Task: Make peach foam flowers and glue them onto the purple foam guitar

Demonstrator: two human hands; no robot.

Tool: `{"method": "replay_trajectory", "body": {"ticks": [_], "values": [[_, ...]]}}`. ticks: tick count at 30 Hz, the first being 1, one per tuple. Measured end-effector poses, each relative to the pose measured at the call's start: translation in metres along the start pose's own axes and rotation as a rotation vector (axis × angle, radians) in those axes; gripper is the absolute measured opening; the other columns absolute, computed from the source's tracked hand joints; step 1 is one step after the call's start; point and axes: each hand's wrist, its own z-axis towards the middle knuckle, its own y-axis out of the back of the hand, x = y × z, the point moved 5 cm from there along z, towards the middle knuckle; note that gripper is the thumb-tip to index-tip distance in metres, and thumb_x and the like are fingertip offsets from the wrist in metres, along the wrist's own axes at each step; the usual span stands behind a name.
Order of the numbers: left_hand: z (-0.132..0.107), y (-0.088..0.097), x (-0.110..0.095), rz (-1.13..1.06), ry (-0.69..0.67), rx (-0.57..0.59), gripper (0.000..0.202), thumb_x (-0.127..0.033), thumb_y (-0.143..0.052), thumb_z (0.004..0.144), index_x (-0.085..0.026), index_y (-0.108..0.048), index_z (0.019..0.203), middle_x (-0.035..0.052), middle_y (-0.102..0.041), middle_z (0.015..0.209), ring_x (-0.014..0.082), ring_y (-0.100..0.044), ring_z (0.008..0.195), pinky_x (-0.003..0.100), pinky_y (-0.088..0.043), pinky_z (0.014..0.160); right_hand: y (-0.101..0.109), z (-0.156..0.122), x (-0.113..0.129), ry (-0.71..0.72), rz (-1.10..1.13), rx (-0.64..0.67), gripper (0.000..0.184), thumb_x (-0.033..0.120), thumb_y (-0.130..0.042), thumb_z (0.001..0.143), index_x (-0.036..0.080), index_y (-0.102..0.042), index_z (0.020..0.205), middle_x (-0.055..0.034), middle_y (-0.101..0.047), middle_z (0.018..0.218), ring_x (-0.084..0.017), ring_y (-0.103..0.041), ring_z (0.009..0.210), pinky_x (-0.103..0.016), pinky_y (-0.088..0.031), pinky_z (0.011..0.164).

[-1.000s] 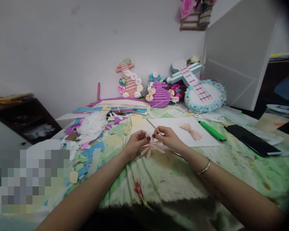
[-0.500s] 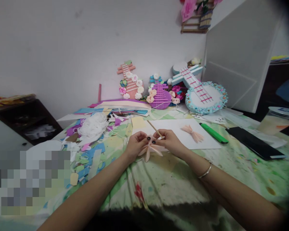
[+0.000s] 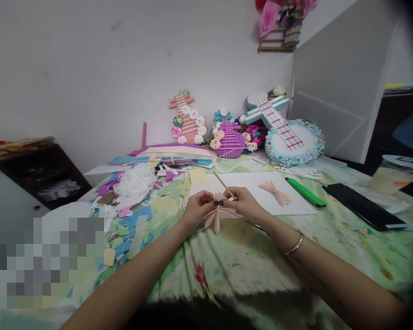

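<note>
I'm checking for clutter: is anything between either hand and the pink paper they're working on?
Nothing visible: the left hand and right hand both pinch the pink paper near its top. The stick in the right hand slants up beyond it, not in the way.

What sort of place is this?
Likely a craft workroom: a flower-trimmed purple model lute stands at the back of the table, a white string tangle lies by blue scraps, and the left hand and right hand pinch a pale-pink petalled piece.
</note>
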Motion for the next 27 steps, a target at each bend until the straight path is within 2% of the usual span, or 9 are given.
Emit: {"method": "replay_trajectory", "body": {"ticks": [4, 8, 12, 15, 20, 27], "values": [[0.0, 0.0, 0.003, -0.055, 0.029, 0.022, 0.035, -0.027, -0.083, 0.055, -0.011, -0.063, 0.078, 0.0025, -0.067, 0.072, 0.0114, -0.06, 0.066, 0.022, -0.044, 0.064, 0.003, -0.001, 0.003, -0.043, 0.05, -0.018, 0.021, 0.032, -0.07, 0.064, 0.014, -0.062, 0.07, 0.0024, -0.057, 0.062, -0.009, -0.05, 0.057, -0.021, -0.04, 0.055], [0.002, 0.001, 0.005, -0.102, 0.043, -0.003, 0.038, -0.026, -0.085, 0.051, -0.012, -0.062, 0.078, 0.0014, -0.067, 0.068, 0.0101, -0.06, 0.06, 0.021, -0.045, 0.061, 0.004, 0.002, 0.001, -0.015, 0.073, -0.017, 0.023, 0.031, -0.071, 0.063, 0.014, -0.063, 0.077, -0.0013, -0.063, 0.073, -0.012, -0.056, 0.066, -0.023, -0.044, 0.061], [0.005, 0.005, 0.004, -0.055, 0.025, -0.062, 0.041, -0.026, -0.085, 0.05, -0.012, -0.061, 0.08, -0.0012, -0.063, 0.062, 0.0086, -0.057, 0.055, 0.02, -0.043, 0.057, 0.005, 0.005, -0.005, 0.009, -0.059, -0.061, 0.026, 0.031, -0.069, 0.065, 0.014, -0.063, 0.084, -0.0017, -0.062, 0.073, -0.014, -0.057, 0.068, -0.024, -0.045, 0.06], [0.005, 0.007, 0.003, 0.006, 0.009, -0.108, 0.042, -0.027, -0.084, 0.05, -0.012, -0.061, 0.082, -0.0038, -0.059, 0.058, 0.0072, -0.053, 0.052, 0.019, -0.041, 0.053, 0.004, 0.005, -0.003, 0.059, -0.18, -0.08, 0.021, 0.031, -0.067, 0.069, 0.016, -0.063, 0.082, -0.0006, -0.061, 0.071, -0.013, -0.056, 0.067, -0.023, -0.044, 0.059], [0.002, 0.004, -0.004, 0.102, -0.027, -0.116, 0.038, -0.026, -0.083, 0.049, -0.012, -0.061, 0.077, -0.0039, -0.057, 0.056, 0.007, -0.051, 0.051, 0.018, -0.038, 0.051, 0.003, 0.002, 0.002, 0.077, -0.279, -0.077, 0.017, 0.028, -0.065, 0.071, 0.017, -0.064, 0.085, -0.0011, -0.063, 0.073, -0.013, -0.057, 0.066, -0.023, -0.044, 0.059], [-0.001, -0.002, -0.016, 0.202, -0.107, -0.046, 0.025, -0.034, -0.076, 0.063, -0.012, -0.065, 0.07, 0.0022, -0.064, 0.064, 0.0112, -0.056, 0.059, 0.021, -0.041, 0.058, -0.003, -0.003, 0.009, 0.109, -0.251, 0.028, 0.013, 0.024, -0.061, 0.074, 0.018, -0.063, 0.085, 0.0008, -0.062, 0.072, -0.011, -0.056, 0.064, -0.02, -0.041, 0.057]]}}
